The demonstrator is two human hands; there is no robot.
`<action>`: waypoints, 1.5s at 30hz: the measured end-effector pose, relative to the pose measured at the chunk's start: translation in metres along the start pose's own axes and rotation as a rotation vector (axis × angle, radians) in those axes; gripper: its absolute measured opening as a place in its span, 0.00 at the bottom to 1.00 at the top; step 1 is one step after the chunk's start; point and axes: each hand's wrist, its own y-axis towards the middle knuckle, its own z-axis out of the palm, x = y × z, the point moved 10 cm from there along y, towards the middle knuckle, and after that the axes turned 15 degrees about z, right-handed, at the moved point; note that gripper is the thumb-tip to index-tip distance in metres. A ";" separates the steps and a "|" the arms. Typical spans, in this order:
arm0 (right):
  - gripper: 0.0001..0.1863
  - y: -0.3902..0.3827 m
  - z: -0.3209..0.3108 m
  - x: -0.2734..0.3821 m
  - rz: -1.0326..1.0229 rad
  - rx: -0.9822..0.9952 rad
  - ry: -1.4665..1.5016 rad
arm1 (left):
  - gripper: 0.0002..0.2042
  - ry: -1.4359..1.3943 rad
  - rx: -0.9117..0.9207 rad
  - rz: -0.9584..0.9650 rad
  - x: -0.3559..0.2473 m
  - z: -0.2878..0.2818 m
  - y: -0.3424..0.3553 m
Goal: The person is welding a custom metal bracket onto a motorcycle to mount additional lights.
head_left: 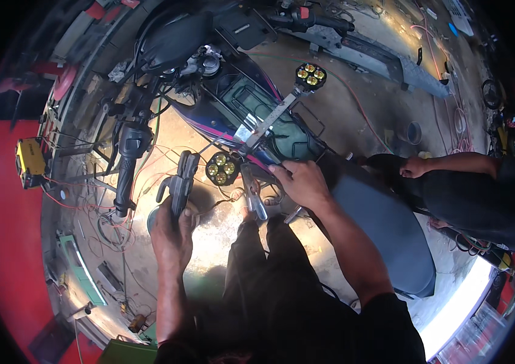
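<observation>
My left hand [172, 233] is closed round a black electrode holder [181, 179]; a thin rod runs from its tip toward a bright metal plate [245, 132] on the motorcycle. My right hand [300, 182] rests at the pink-striped body edge, fingers curled, beside the dark seat [370, 236]; what they grip is unclear. A flat metal bracket [272, 115] crosses the open green-lined frame [239, 97], with a round lamp cluster [310, 76] at its upper end. Another lamp cluster [222, 168] sits below, beside a silver metal tool or strip [255, 203] between my hands.
A co-worker's hand [413, 168] and dark-clothed body are at the right. Handlebar grips [125, 182] stand at the left, with a yellow machine [28, 162] beyond. Cables and hoses cross the floor. A long metal frame [379, 60] lies at the top right.
</observation>
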 end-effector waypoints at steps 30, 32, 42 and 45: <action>0.44 -0.003 0.109 0.013 0.412 0.321 0.588 | 0.24 -0.130 0.026 0.032 0.035 0.021 0.018; 0.44 -0.005 0.116 -0.001 0.398 0.325 0.659 | 0.24 -0.150 0.019 0.013 0.031 0.020 0.015; 0.39 -0.018 0.138 -0.034 0.347 0.443 0.968 | 0.22 -0.188 -0.099 -0.223 0.070 0.009 -0.105; 0.37 -0.047 0.109 -0.039 0.312 0.429 0.880 | 0.22 -0.249 -0.166 -0.339 0.073 0.011 -0.161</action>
